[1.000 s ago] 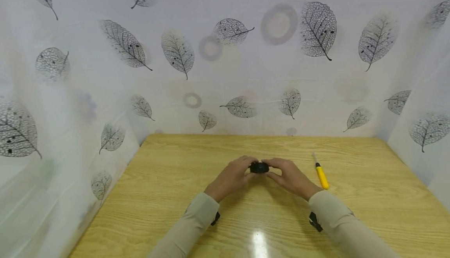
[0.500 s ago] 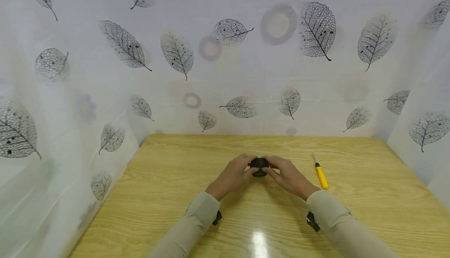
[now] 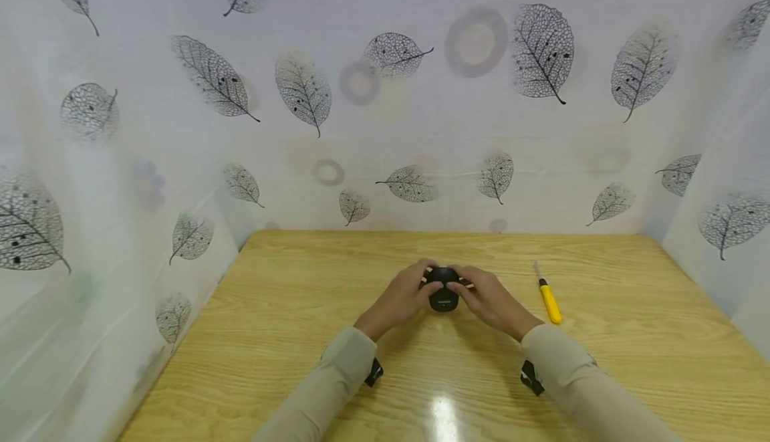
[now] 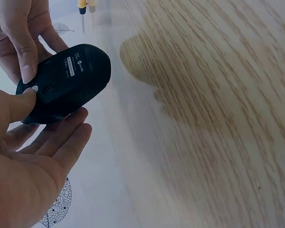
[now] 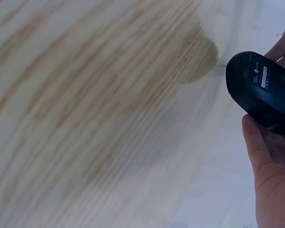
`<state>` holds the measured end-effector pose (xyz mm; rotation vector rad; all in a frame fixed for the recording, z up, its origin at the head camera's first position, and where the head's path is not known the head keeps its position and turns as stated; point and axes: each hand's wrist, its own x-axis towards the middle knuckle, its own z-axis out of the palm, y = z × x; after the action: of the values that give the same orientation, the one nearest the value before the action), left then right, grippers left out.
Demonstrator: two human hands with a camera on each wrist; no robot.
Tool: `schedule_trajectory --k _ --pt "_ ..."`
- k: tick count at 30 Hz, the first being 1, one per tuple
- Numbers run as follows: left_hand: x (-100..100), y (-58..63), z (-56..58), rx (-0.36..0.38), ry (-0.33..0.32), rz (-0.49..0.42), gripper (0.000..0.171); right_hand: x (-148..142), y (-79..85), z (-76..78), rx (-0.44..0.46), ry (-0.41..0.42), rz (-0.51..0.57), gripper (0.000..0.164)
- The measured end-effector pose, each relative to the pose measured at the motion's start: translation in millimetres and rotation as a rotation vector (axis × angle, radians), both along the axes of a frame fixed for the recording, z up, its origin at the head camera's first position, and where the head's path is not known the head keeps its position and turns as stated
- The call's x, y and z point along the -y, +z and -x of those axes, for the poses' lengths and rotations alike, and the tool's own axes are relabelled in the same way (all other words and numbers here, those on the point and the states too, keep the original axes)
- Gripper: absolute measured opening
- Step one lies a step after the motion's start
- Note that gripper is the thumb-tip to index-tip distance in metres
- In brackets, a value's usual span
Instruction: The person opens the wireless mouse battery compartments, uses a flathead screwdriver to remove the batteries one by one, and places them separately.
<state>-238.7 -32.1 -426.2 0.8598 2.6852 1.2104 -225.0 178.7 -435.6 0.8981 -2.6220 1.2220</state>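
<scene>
Working from left to right, we first note the left sleeve (image 3: 325, 385), which runs out of the head view at the lower edge; the black wrist device (image 3: 373, 372) beneath it is only partly visible. The left hand (image 3: 398, 298) grips the near side of a black computer mouse (image 3: 444, 298), thumb laid on its underside. The mouse sits between both hands, over the counter (image 3: 289, 308). One second ago we see it nearly edge-on as a thin dark shape; it is now tilted so that its underside shows, and both thumbs lie on that face. The printed label (image 4: 70, 66) is too small for us to read. In the right wrist view the frame edge cuts off one end of the mouse, and fingers cover part of its sides. The right hand (image 3: 494, 301) grips the opposite side; its sleeve (image 3: 577, 375) has shifted slightly inward. At far right, the yellow-handled screwdriver (image 3: 549, 300) lies unchanged on the counter; the left wrist view crops its handle at the top edge.
</scene>
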Motion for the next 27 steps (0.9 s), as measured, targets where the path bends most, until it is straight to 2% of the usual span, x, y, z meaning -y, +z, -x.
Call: schedule_trajectory --k 5,10,15,24,27 --pt "-0.8 -1.9 0.8 0.019 0.003 -0.035 0.031 2.0 0.3 -0.5 -0.014 -0.010 0.007 0.031" --pt "-0.8 -2.9 -0.3 0.022 0.021 -0.029 0.028 3.6 -0.3 -0.9 -0.007 -0.023 -0.007 0.035" --pt "-2.2 -4.0 -0.7 0.030 0.038 -0.011 0.033 3.6 -1.5 -1.6 0.008 -0.038 -0.020 0.037" --pt "-2.4 -6.0 -1.4 0.107 0.072 -0.005 0.040 3.6 -6.3 0.5 0.008 -0.054 -0.023 0.041" --pt "-2.6 -7.0 -0.7 0.112 0.084 -0.009 0.040 3.6 -6.8 0.3 0.021 -0.050 -0.015 0.043"
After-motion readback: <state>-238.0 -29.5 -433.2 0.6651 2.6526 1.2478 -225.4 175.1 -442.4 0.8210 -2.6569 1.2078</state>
